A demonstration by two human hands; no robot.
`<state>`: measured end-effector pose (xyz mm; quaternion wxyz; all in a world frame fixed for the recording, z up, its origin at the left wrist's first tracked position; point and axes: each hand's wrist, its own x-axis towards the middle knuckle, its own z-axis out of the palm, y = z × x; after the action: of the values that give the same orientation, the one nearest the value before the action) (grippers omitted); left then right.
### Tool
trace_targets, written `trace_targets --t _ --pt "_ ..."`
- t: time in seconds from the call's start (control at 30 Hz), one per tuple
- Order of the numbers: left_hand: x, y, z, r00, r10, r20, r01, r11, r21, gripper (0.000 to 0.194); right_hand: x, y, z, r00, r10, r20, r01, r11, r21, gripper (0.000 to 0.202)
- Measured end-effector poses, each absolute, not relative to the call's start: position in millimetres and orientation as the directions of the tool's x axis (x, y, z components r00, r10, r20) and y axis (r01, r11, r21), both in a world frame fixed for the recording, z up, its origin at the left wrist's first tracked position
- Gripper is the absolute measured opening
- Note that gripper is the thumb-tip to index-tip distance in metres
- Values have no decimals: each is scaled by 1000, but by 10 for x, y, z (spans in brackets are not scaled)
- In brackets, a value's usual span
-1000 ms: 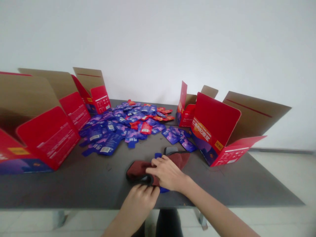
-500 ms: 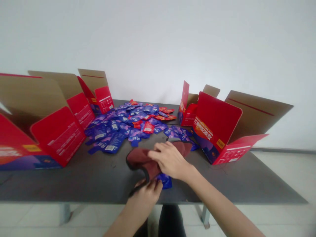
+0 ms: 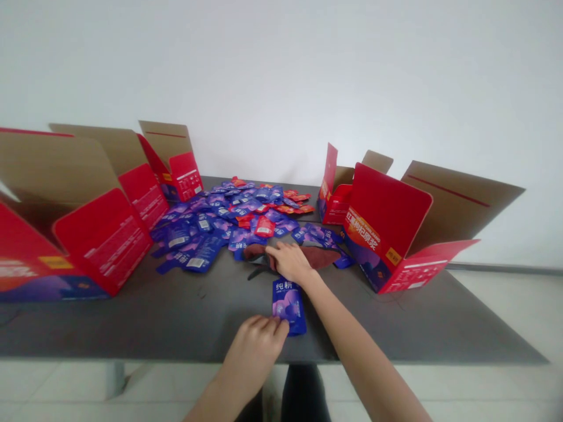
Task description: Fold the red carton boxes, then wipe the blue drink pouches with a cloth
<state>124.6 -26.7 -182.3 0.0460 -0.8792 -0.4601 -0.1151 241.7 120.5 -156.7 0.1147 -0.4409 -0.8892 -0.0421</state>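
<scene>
A blue-purple pouch (image 3: 287,306) with white lettering lies flat near the table's front edge. My left hand (image 3: 258,340) has its fingers closed at the pouch's lower left corner. Farther back, my right hand (image 3: 288,261) grips a reddish-brown cloth (image 3: 320,257) with black edging, bunched on the table just beyond the pouch. The pouch's top end lies close below my right wrist. Part of the cloth is hidden under the right hand.
A heap of blue and red pouches (image 3: 237,205) covers the middle back of the dark table (image 3: 176,328). Open red cartons stand at the left (image 3: 103,240) and at the right (image 3: 387,228). Several blue pouches lie beside the right carton. A white wall (image 3: 281,76) rises behind.
My right hand has moved back and slightly left with the cloth, uncovering the pouch. The cloth has come away from my left hand, which stays near the same spot.
</scene>
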Motion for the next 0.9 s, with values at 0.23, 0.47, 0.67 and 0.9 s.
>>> trace_targets --t 0.23,0.47,0.67,0.9 --pt "1304 -282 -1821 -12 954 301 764 -186 618 10 2872 970 -843 -119 664 738 737 557 -382 28" --pt "1307 -443 -1862 -234 962 138 326 -56 944 26 3249 644 -602 15 551 835 729 565 -386 19" --pt "1201 -584 -1811 -172 892 418 919 -8 394 28 3259 605 -840 -28 670 742 813 446 -373 22" --pt "1128 -373 -1778 482 758 439 840 -543 16 31 3231 392 -804 -95 725 683 781 479 -400 26"
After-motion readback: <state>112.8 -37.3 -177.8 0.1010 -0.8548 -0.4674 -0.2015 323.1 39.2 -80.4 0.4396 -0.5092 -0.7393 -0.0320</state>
